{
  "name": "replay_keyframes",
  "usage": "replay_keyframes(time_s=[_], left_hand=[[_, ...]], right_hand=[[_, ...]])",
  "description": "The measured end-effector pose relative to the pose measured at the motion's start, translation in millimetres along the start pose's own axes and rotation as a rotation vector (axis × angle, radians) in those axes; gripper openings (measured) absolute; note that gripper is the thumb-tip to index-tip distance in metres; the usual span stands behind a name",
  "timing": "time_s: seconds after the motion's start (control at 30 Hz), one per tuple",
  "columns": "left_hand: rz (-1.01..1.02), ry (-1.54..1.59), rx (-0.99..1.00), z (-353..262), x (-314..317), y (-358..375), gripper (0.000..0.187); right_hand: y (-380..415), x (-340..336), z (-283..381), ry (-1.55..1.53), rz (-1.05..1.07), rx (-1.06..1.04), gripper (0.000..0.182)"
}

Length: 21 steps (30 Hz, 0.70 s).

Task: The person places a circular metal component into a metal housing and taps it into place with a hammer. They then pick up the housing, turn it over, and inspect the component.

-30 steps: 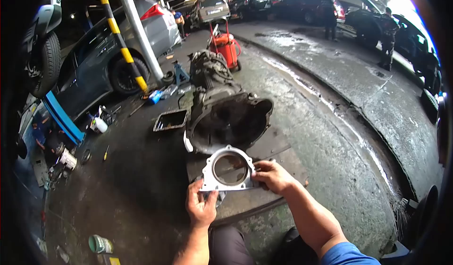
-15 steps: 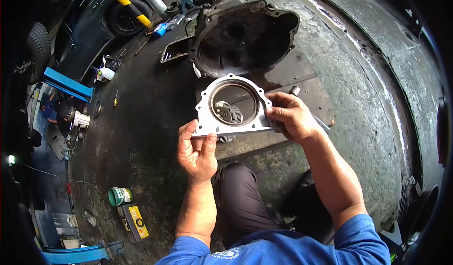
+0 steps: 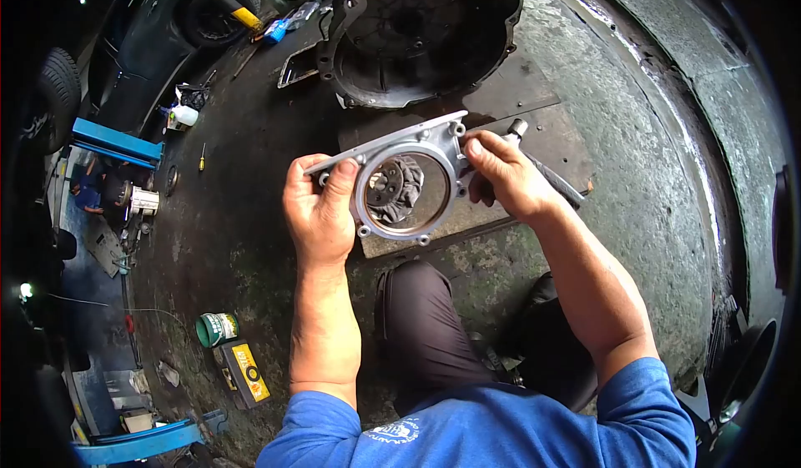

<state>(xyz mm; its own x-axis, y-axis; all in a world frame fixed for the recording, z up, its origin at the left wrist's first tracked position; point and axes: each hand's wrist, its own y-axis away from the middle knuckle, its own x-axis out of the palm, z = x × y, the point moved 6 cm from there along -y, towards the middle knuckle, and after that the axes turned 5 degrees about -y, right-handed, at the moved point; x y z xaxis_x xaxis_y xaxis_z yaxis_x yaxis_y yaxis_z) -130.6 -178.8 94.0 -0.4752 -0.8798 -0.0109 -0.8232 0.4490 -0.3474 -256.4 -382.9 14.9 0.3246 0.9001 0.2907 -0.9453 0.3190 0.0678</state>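
Observation:
I hold a flat aluminium seal housing plate (image 3: 400, 148) with a large round opening between both hands, above my knees. My left hand (image 3: 319, 211) grips its left side, thumb on top and fingers behind. My right hand (image 3: 501, 176) pinches its right edge. The plate's straight edge is now uppermost and tilted. Through the opening I see a grey rag and a round metal part (image 3: 392, 186) on the floor mat. The big dark bell housing of a gearbox (image 3: 417, 34) lies just beyond, its open mouth towards me.
A metal tray (image 3: 302, 66) and a white bottle (image 3: 182, 115) sit left of the gearbox. A green tin (image 3: 217, 329) and a yellow-labelled box (image 3: 245, 373) lie on the oily floor at lower left. A blue lift arm (image 3: 117, 141) and a car tyre (image 3: 52, 93) are at far left.
The camera tipped down from the yard to my lap. I raised the plate and turned it over, so its straight edge went from bottom to top.

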Motion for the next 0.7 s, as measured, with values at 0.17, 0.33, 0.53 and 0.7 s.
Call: replay_keyframes(time_s=[0.17,0.33,0.53,0.7], left_hand=[[0.027,0.312,-0.394,15,12,3,0.031],[0.137,0.629,-0.482,14,28,-1,0.036],[0.088,0.579,-0.510,21,33,-2,0.050],[0.091,0.529,-0.475,30,32,0,0.055]], right_hand=[[5,12,2,-0.375,0.114,0.043,0.055],[3,12,2,-0.589,0.004,0.208,0.045],[-1,20,-7,-0.785,-0.028,0.300,0.035],[-1,19,-5,-0.826,-0.048,0.284,0.029]])
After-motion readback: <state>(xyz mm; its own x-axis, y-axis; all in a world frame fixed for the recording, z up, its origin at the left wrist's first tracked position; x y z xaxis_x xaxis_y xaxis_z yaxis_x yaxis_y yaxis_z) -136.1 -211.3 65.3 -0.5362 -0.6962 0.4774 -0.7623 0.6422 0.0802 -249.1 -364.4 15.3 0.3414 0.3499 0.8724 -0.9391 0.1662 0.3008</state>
